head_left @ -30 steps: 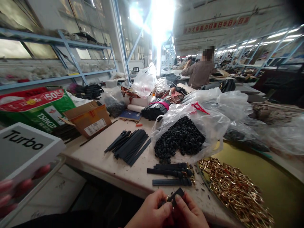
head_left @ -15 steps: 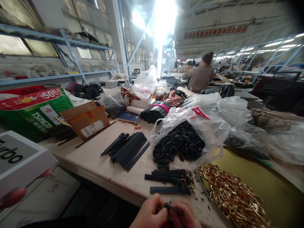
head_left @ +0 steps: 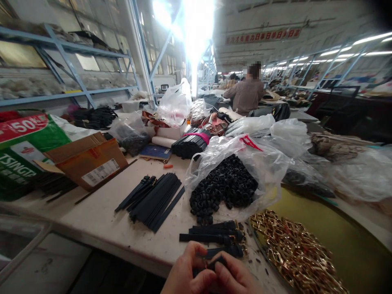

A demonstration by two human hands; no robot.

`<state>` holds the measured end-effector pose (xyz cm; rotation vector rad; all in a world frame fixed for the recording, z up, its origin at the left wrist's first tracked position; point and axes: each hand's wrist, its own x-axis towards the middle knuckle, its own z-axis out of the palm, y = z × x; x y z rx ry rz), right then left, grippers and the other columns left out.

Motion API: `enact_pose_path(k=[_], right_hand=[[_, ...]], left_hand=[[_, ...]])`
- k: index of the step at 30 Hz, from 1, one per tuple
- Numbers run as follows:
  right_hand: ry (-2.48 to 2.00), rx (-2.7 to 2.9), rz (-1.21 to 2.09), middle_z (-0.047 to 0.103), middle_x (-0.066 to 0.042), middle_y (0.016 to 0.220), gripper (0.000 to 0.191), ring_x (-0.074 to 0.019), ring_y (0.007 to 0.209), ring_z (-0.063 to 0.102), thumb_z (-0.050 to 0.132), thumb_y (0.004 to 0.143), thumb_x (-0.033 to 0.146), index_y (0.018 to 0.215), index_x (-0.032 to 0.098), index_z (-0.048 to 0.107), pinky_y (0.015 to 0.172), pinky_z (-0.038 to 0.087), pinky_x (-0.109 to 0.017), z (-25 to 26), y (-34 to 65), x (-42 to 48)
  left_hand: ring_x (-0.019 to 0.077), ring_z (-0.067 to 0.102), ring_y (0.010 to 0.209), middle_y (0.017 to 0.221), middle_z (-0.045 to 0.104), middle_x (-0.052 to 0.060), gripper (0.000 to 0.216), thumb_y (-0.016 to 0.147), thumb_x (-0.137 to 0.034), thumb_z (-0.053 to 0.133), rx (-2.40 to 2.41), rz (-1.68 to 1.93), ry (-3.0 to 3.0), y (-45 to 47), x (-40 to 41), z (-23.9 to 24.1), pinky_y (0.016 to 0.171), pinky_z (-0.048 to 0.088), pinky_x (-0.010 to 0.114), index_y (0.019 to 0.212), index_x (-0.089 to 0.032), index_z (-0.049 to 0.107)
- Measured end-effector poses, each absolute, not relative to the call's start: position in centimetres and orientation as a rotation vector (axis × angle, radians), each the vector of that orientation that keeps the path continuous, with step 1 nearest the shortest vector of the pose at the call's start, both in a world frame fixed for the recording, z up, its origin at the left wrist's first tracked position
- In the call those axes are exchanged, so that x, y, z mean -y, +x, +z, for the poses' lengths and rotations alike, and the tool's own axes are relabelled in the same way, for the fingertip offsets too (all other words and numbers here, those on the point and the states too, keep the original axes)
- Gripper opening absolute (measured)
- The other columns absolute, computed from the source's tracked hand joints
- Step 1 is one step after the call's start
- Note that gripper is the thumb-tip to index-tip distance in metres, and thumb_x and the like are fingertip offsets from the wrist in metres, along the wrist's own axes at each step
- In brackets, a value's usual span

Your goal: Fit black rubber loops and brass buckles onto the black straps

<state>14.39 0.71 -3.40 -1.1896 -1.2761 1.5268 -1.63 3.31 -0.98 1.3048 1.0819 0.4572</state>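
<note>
Both hands sit right at the near edge of the worktop (head_left: pixel 101 220), bottom middle of the view. The left hand (head_left: pixel 186 271) and right hand (head_left: pixel 235 279) are pinched together around a small dark strap piece (head_left: pixel 214 263), thumbs and fingertips closed on it from either side. It looks like there's a bit of metal at the end, but it's mostly buried between the fingers so I can't really tell.

Handling-wise, my guess: this thing is very light and thin, bendy along its length like leather or faux leather, so it'll flop if you only grab one tip. Best held the way it is now, a close pinch on the flat faces near the end being worked. The surface looks matte, so probably not slippery. Not fragile either, though a sharp fold could crease it.

Looks: narrow, flat, dark navy to black, same as the finished straps (head_left: pixel 211 234) lying just past the hands, which show little gold buckles at their right ends.

Around it: a pile of gold buckles (head_left: pixel 294 253) on a yellow-green tray (head_left: pixel 337 228) toward the near right corner, a clear plastic bag of black loops (head_left: pixel 226 185) mid-worktop, and a fan of plain dark strips (head_left: pixel 153 198) left of that. A cardboard box (head_left: pixel 88 161) sits at the left edge, and another person (head_left: pixel 245 96) works at a table well behind.
</note>
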Motion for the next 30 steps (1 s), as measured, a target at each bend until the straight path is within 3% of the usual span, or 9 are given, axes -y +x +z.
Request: enact_pose_path(k=[3, 5, 7, 13, 19, 21, 24, 27, 30], right_hand=[[-1.436, 1.635, 1.268, 0.053, 0.000, 0.061, 0.044, -0.0150, 0.060, 0.050, 0.034, 0.086, 0.052, 0.067, 0.018, 0.055, 0.055, 0.038, -0.024, -1.9, 17.5, -4.5], [-1.810, 1.788, 0.717, 0.055, -0.001, 0.068, 0.032, -0.0165, 0.066, 0.053, 0.035, 0.089, 0.039, 0.072, 0.019, 0.054, 0.060, 0.039, -0.025, -1.9, 19.4, -7.5], [-1.970, 1.783, 0.483, 0.058, -0.007, 0.079, 0.018, -0.0208, 0.075, 0.055, 0.041, 0.086, 0.023, 0.076, 0.017, 0.055, 0.067, 0.038, -0.030, -2.5, 20.6, -10.0], [-2.012, 1.803, 0.378, 0.057, -0.010, 0.082, 0.013, -0.0236, 0.074, 0.056, 0.047, 0.077, 0.007, 0.071, 0.016, 0.055, 0.065, 0.035, -0.033, -4.3, 20.6, -12.3], [-1.824, 1.756, 0.568, 0.059, -0.007, 0.082, 0.017, -0.0211, 0.078, 0.055, 0.040, 0.083, 0.019, 0.083, 0.016, 0.057, 0.072, 0.039, -0.033, -2.5, 19.7, -9.2], [-1.744, 1.743, 0.733, 0.057, -0.002, 0.069, 0.024, -0.0170, 0.065, 0.055, 0.037, 0.085, 0.029, 0.082, 0.017, 0.057, 0.061, 0.042, -0.028, -2.0, 18.5, -7.3], [-1.489, 1.558, 1.214, 0.049, 0.003, 0.055, 0.037, -0.0103, 0.045, 0.044, 0.040, 0.082, 0.048, 0.079, 0.016, 0.058, 0.044, 0.035, -0.022, -1.6, 16.3, -4.2], [-1.245, 1.262, 1.536, 0.047, 0.005, 0.052, 0.047, -0.0064, 0.040, 0.036, 0.052, 0.071, 0.061, 0.076, 0.014, 0.057, 0.040, 0.029, -0.020, -1.5, 14.9, -2.1], [-1.221, 1.145, 1.590, 0.048, 0.004, 0.052, 0.053, -0.0057, 0.039, 0.035, 0.055, 0.067, 0.066, 0.079, 0.014, 0.058, 0.039, 0.025, -0.019, -1.5, 14.6, -1.0]], left_hand=[[0.0094, 0.046, 0.050, 0.063, 0.052, -0.004, 0.029, 0.075, -0.035, 0.053, -1.042, 0.436, 1.360, -1.7, -3.6, -1.0, 0.050, 0.033, 0.020, 0.098, -0.018, 0.051], [0.0095, 0.044, 0.048, 0.057, 0.048, -0.005, 0.026, 0.077, -0.038, 0.050, -1.088, 0.426, 1.370, -1.8, -3.7, -1.3, 0.049, 0.031, 0.021, 0.091, -0.017, 0.054], [0.0094, 0.042, 0.048, 0.055, 0.047, -0.006, 0.026, 0.078, -0.041, 0.049, -1.127, 0.464, 1.360, -1.9, -3.7, -1.9, 0.049, 0.030, 0.021, 0.088, -0.017, 0.052], [0.0085, 0.035, 0.051, 0.056, 0.039, -0.006, 0.027, 0.074, -0.044, 0.053, -1.151, 0.524, 1.377, -2.4, -3.3, -2.5, 0.047, 0.026, 0.020, 0.074, -0.017, 0.048], [0.0078, 0.038, 0.046, 0.054, 0.043, -0.006, 0.030, 0.077, -0.048, 0.050, -1.180, 0.684, 1.284, -1.8, -2.9, -1.1, 0.045, 0.029, 0.019, 0.076, -0.018, 0.047], [0.0079, 0.038, 0.045, 0.053, 0.043, -0.007, 0.032, 0.078, -0.049, 0.048, -1.185, 0.752, 1.265, -1.4, -3.1, -0.7, 0.043, 0.029, 0.018, 0.077, -0.018, 0.047], [0.0075, 0.037, 0.044, 0.053, 0.043, -0.007, 0.030, 0.080, -0.047, 0.046, -1.167, 0.778, 1.292, -0.9, -3.2, -0.5, 0.042, 0.030, 0.018, 0.078, -0.017, 0.047], [0.0077, 0.037, 0.046, 0.055, 0.044, -0.006, 0.026, 0.081, -0.041, 0.047, -1.143, 0.708, 1.378, -0.9, -2.8, -0.6, 0.044, 0.029, 0.018, 0.077, -0.016, 0.050], [0.0089, 0.040, 0.051, 0.057, 0.044, -0.005, 0.021, 0.082, -0.036, 0.046, -1.187, 0.680, 1.439, -1.2, -1.9, -0.8, 0.048, 0.032, 0.019, 0.075, -0.016, 0.050]])
